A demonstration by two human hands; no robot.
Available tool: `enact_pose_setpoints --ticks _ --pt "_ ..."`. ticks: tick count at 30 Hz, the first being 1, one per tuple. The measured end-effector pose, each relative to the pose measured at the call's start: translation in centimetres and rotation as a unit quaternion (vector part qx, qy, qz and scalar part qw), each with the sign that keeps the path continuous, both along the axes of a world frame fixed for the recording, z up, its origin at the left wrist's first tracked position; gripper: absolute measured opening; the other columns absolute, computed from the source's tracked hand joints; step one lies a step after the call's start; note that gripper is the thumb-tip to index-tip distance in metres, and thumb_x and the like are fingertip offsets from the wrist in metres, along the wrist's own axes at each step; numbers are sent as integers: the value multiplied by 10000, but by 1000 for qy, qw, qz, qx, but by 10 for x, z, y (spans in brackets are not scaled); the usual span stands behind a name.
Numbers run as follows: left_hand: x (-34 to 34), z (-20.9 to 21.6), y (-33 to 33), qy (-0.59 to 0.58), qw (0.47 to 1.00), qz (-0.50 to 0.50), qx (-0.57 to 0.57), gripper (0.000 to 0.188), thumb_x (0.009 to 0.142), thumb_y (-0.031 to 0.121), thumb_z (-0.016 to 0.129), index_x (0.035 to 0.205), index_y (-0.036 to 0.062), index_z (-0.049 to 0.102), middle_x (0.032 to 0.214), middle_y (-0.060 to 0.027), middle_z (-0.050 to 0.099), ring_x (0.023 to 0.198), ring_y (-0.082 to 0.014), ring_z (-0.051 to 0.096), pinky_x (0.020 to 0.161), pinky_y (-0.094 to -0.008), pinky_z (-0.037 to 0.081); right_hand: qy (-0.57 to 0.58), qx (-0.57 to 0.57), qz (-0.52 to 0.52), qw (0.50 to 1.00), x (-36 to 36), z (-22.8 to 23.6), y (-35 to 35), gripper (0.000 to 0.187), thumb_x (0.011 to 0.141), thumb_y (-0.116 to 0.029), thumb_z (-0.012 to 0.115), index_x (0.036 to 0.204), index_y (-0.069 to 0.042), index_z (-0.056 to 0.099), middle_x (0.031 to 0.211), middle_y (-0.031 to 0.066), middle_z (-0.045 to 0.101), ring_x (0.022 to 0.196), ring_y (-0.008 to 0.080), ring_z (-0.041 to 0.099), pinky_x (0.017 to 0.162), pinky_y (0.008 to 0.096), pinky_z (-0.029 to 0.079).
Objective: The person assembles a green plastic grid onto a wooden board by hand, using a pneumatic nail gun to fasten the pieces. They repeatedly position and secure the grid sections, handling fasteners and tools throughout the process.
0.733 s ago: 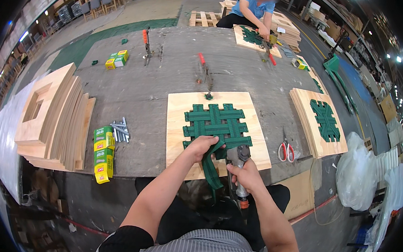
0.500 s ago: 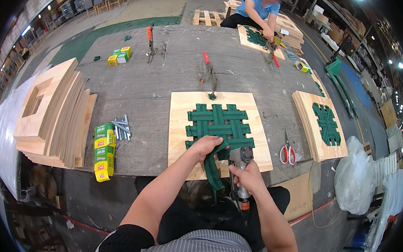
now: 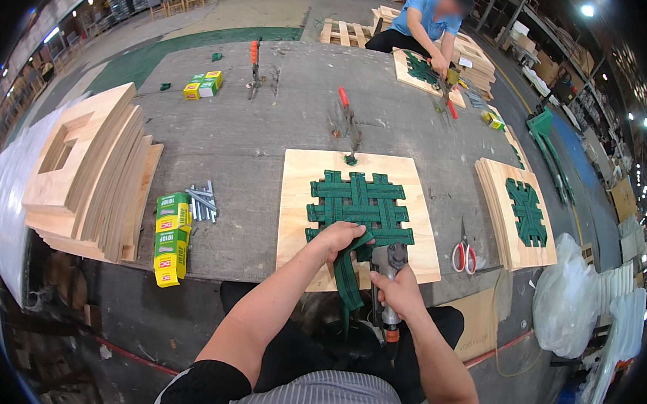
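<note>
In front of me lies a square wooden panel (image 3: 295,182) with green webbing (image 3: 357,213) woven over its middle. My left hand (image 3: 342,238) is closed on a loose green webbing strap (image 3: 346,281) at the near edge of the weave; its free end hangs down past the panel. My right hand (image 3: 402,290) grips a pneumatic staple gun (image 3: 389,258), whose head is over the panel's near side, close beside the strap. The gun's nose and the spot under it are hidden. A toggle clamp (image 3: 350,126) with a red handle sits at the panel's far edge.
On the left are stacked wooden frames (image 3: 74,161), staple boxes (image 3: 171,241) and loose staple strips (image 3: 203,202). To the right are scissors (image 3: 464,253) and a stack of panels (image 3: 500,213) topped with a webbed one. Across the table a co-worker (image 3: 428,23) handles another webbed panel.
The whole view has shifted slightly. Both hands keep their holds on the strap and the staple gun, with little movement relative to the panel.
</note>
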State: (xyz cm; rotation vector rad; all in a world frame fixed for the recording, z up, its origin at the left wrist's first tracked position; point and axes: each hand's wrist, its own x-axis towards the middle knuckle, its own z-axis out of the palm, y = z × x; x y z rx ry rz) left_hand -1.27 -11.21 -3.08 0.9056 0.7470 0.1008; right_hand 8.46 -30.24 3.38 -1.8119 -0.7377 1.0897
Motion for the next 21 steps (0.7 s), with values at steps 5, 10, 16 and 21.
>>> enact_pose_setpoints --ticks 5,10,16,21 --pt "1 0 -3 -15 1000 -3 -1 350 1103 293 493 1249 29 671 1152 -41 751 964 -137 654 792 -308 522 19 -19 11 1000 -2 -3 -2 310 937 -85 719 1182 -19 540 760 33 611 512 114 549 469 296 438" --pt "-2 1 0 2 1000 -18 -7 356 1101 283 500 1258 6 660 1170 -62 748 1008 -155 656 868 -334 532 18 -36 18 999 1 -2 -1 333 936 -104 726 1202 -23 543 764 30 615 509 110 548 456 286 430" --pt "1 -8 1 -16 1000 -13 -17 363 1104 289 492 1282 15 649 1181 -56 745 1004 -161 654 885 -352 535 -6 -21 43 999 -7 -8 0 368 929 -129 737 1232 -32 552 785 32 635 511 109 549 462 287 442" --pt "-2 -2 -1 -8 1000 -1 -3 345 1096 326 503 1222 59 681 1103 -34 749 790 -166 608 669 -379 522 18 -13 48 999 1 -5 0 309 929 -126 739 1183 -26 596 797 30 641 546 120 578 473 297 462"
